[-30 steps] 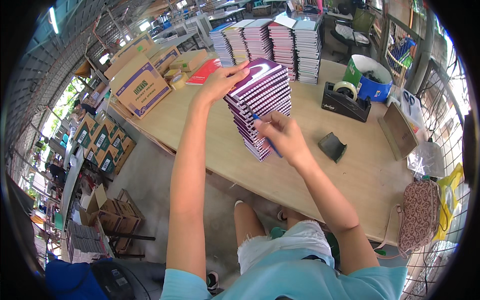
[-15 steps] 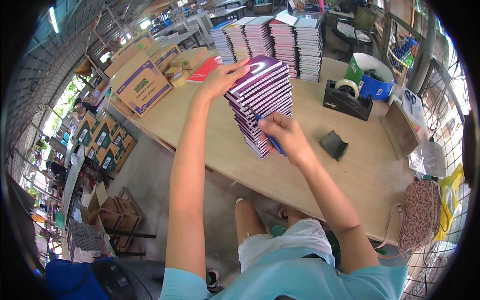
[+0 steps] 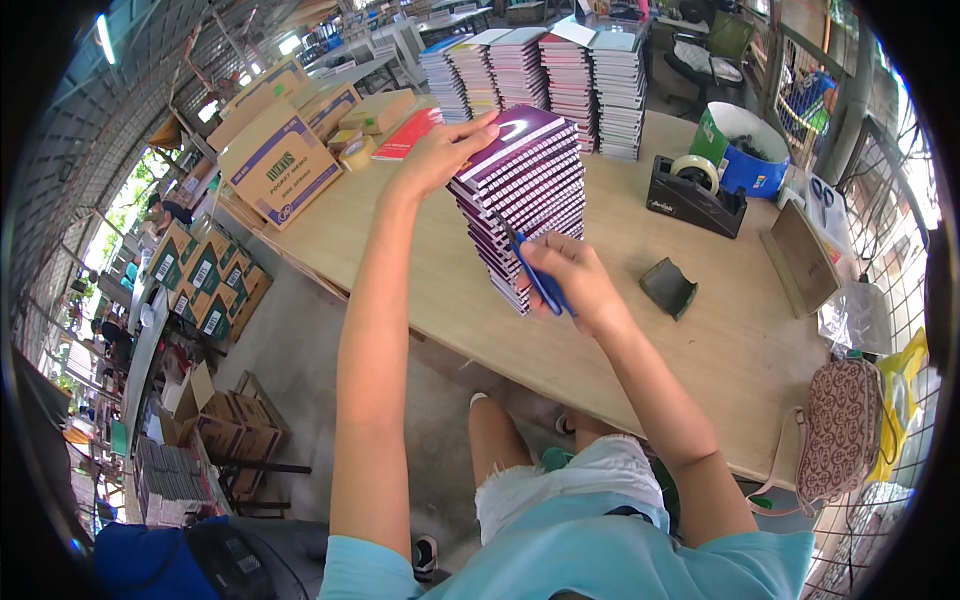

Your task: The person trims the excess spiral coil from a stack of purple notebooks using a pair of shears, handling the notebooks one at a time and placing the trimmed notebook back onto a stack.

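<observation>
A tall stack of purple notebooks [image 3: 540, 200] with white spiral binding stands near the middle of the table. My left hand [image 3: 450, 155] lies on its top left corner, fingers stretched out and pressing the uppermost cover. In my right hand [image 3: 568, 275] is a pair of blue-handled scissors [image 3: 545, 285]. Their dark blades point up and away, against the near side of the stack about halfway down. Where exactly the blade tips end among the notebooks is hard to make out.
Stacks of coloured notebooks [image 3: 520, 70] line the far edge. A black tape dispenser [image 3: 695, 200], a green and blue round container [image 3: 755, 170] and a dark curved piece [image 3: 668, 288] sit to the right. Cardboard boxes [image 3: 280, 170] and a red notebook [image 3: 408, 135] are at left.
The scissors have turned in my right hand, so their handles and dark blades show more plainly against the stack. My left hand stays almost in place on top.
</observation>
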